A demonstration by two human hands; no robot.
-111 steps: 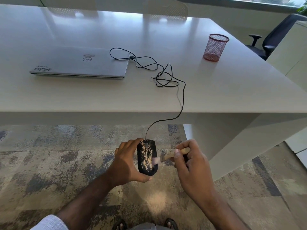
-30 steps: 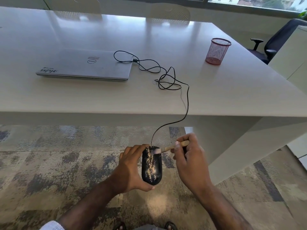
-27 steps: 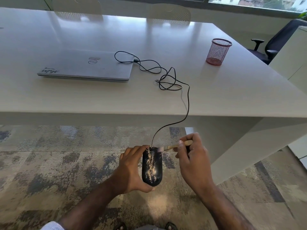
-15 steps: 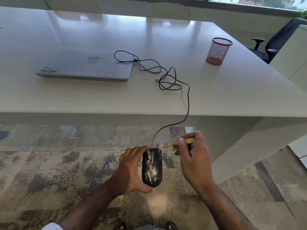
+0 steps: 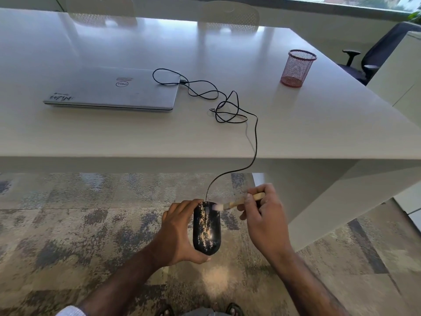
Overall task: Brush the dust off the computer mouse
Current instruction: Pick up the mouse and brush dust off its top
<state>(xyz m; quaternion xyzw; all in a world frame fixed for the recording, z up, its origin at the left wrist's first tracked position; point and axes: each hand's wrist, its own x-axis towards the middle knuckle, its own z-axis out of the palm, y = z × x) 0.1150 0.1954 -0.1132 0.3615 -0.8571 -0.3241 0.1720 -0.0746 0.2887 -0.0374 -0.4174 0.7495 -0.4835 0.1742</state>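
A black wired computer mouse (image 5: 206, 229), speckled with pale dust, is held in the air below the table edge. My left hand (image 5: 176, 233) grips it from the left side and underneath. My right hand (image 5: 262, 218) pinches a small brush with a wooden handle (image 5: 239, 201). Its pale bristles (image 5: 217, 206) touch the front right of the mouse near the wheel. The mouse's black cable (image 5: 255, 142) runs up over the table edge, coils on the top and reaches the laptop.
A closed silver laptop (image 5: 114, 90) lies on the white table (image 5: 319, 124). A red mesh pen cup (image 5: 297, 68) stands at the right. An office chair (image 5: 373, 55) sits beyond the far right corner. Patterned carpet (image 5: 68, 224) lies below, with my feet at the bottom edge.
The brush swept up the mouse from its middle to the front end, lifted just off the tip, and now its bristles are back on the front right of the mouse.
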